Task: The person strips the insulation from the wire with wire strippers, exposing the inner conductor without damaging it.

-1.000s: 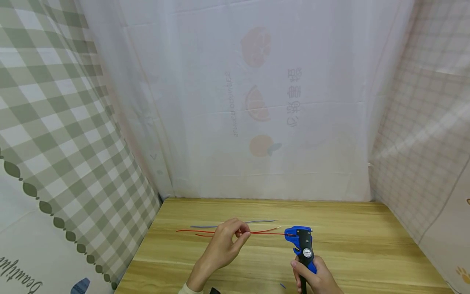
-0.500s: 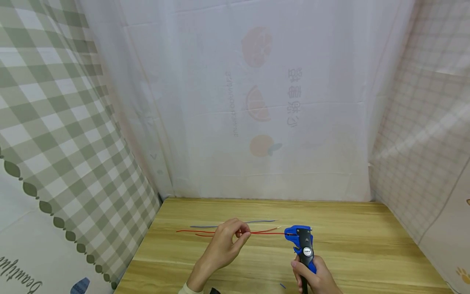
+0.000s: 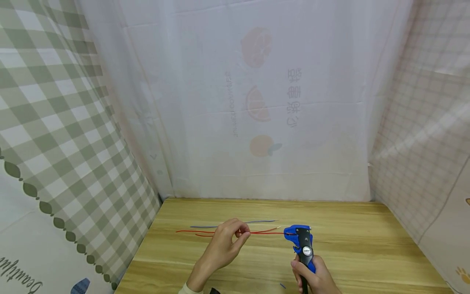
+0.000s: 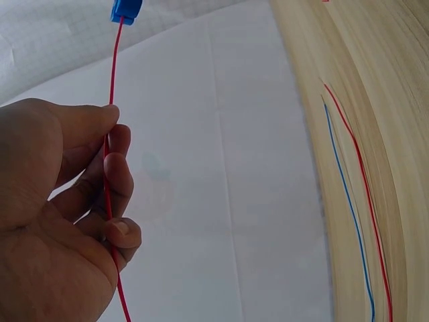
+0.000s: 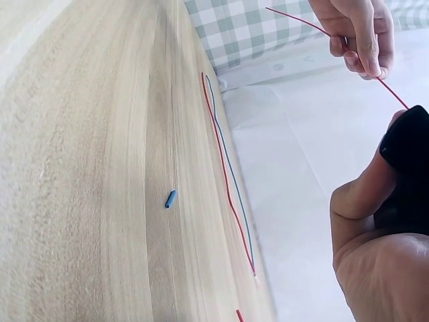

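Between thumb and fingertips my left hand (image 3: 225, 243) pinches a red wire (image 3: 268, 233), whose long tail runs out to the left behind the hand. The wire's right end enters the jaws of a blue and black wire stripper (image 3: 304, 241), gripped by its handles in my right hand (image 3: 316, 275). In the left wrist view the held red wire (image 4: 115, 60) runs straight up to the blue tool head (image 4: 126, 10). The wire's end inside the jaws is hidden. The right wrist view shows the black handle (image 5: 405, 144) within the right hand's curled fingers.
Another red wire (image 4: 362, 168) and a blue wire (image 4: 347, 184) lie side by side on the wooden table (image 3: 367, 245). A short blue insulation scrap (image 5: 170, 199) lies near the front, and a small red piece (image 5: 240, 315) shows at the view's edge. Curtains hang around.
The wire stripper has shifted very slightly up and left in the right hand's grip. The left hand and the wires look unmoved.
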Demonstrator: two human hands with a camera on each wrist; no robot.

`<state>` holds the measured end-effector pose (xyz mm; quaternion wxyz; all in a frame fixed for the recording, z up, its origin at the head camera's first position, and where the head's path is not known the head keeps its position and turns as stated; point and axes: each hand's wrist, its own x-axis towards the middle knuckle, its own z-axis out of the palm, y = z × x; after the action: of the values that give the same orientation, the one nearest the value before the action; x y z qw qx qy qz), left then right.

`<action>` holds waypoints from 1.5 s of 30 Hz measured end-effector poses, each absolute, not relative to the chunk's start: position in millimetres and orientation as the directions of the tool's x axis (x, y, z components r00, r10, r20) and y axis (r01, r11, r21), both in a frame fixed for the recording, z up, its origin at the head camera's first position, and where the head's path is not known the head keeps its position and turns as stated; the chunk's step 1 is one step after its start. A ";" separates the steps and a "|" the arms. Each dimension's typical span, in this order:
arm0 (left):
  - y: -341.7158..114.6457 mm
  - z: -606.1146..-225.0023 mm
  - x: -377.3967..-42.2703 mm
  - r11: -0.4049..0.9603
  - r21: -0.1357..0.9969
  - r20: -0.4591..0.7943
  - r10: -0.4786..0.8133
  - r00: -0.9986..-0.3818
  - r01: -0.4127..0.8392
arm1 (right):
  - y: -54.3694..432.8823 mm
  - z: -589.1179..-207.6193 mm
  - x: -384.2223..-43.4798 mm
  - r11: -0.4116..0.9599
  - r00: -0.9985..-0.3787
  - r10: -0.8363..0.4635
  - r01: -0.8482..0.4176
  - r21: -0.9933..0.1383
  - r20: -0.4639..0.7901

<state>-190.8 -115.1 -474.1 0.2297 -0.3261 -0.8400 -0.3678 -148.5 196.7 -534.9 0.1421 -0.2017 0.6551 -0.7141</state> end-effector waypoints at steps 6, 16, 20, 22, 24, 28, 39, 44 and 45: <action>-114.6 -472.8 -190.4 0.522 0.461 0.634 0.372 -0.678 0.718 | 195.1 -535.4 -147.3 -0.100 -0.894 -0.441 -0.041 -0.994 0.081; -114.6 -473.2 -189.8 0.515 0.469 0.624 0.382 -0.682 0.718 | 195.9 -536.5 -147.0 -0.151 -0.881 -0.444 -0.110 -0.982 0.167; -115.4 -474.1 -190.0 0.512 0.474 0.625 0.377 -0.683 0.716 | 196.1 -536.6 -147.3 -0.161 -0.878 -0.447 -0.106 -0.981 0.169; -115.8 -474.5 -189.9 0.512 0.478 0.621 0.377 -0.687 0.714 | 196.0 -536.8 -146.7 -0.160 -0.880 -0.447 -0.096 -0.982 0.159; -116.2 -474.8 -189.8 0.515 0.479 0.619 0.376 -0.689 0.711 | 195.6 -537.2 -146.2 -0.160 -0.882 -0.446 -0.089 -0.983 0.152; -116.9 -475.1 -189.9 0.517 0.484 0.612 0.377 -0.695 0.706 | 194.5 -537.0 -145.6 -0.153 -0.891 -0.433 -0.080 -0.985 0.139; -119.2 -474.2 -190.4 0.504 0.488 0.618 0.377 -0.690 0.712 | 191.2 -531.1 -144.1 -0.070 -0.922 -0.385 -0.018 -0.997 0.044; -119.9 -474.0 -190.5 0.500 0.510 0.599 0.377 -0.706 0.700 | 191.5 -534.0 -145.3 -0.093 -0.909 -0.404 -0.068 -0.993 0.100; -120.0 -473.8 -190.4 0.502 0.515 0.593 0.377 -0.711 0.695 | 191.6 -534.6 -145.6 -0.096 -0.907 -0.407 -0.076 -0.992 0.109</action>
<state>-190.4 -120.0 -473.8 0.2069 -0.3185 -0.8416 -0.3840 -145.6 191.6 -534.6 0.1153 -0.1825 0.6622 -0.7176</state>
